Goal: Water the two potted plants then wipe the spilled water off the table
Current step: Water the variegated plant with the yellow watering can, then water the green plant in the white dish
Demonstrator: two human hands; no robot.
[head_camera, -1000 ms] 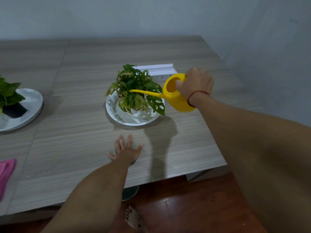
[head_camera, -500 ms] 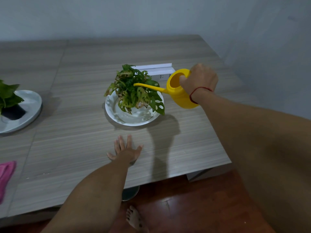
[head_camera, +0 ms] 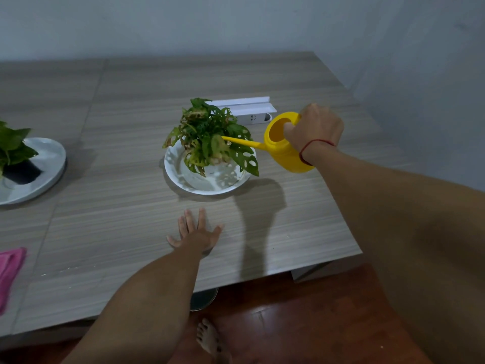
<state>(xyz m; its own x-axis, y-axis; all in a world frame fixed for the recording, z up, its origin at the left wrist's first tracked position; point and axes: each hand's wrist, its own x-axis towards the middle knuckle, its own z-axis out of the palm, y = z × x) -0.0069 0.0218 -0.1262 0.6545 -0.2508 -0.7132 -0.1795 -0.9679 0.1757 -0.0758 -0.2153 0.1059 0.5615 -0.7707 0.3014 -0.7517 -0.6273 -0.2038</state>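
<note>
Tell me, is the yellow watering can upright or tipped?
Tipped: the yellow watering can leans left in the right hand, spout among the plant leaves.

Yellow can (head_camera: 286,151) tilted, spout in center plant (head_camera: 210,137); 2nd plant (head_camera: 13,145) far left.

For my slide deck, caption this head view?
Right hand tips yellow watering can over centre potted plant; left hand flat on table.

head view, downward, apparently near table (head_camera: 131,232)
</note>
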